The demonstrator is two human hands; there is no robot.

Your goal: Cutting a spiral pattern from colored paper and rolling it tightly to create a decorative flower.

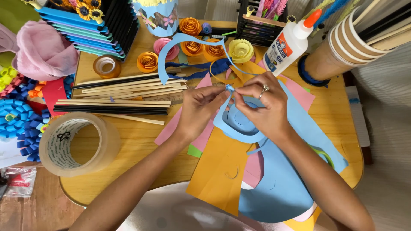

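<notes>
1. A light blue paper strip point(188, 40), cut as a spiral, is pinched at its end between the fingertips of the left hand point(199, 109) and the right hand point(261, 105), just above the middle of the surface point(141, 141). Both hands are closed narrowly on it, so that the small end can be rolled tight.
2. The free length of the strip is left to arc away to the far left, over the paper roses point(191, 26), so it is kept untangled.
3. The hands are held over loose sheets: a blue sheet point(278, 188) with a spiral cut out of it, an orange sheet point(218, 171) and a pink sheet point(180, 122), apparently kept near as stock.
4. A white glue bottle point(289, 42) is stood upright at the far right, within reach of the right hand.
5. Thin sticks point(128, 96) are laid in a row to the left, and a large tape roll point(79, 143) is set at the near left, well apart from the hands.
6. Finished roses are gathered at the far edge, seemingly to keep them from being crushed.
</notes>
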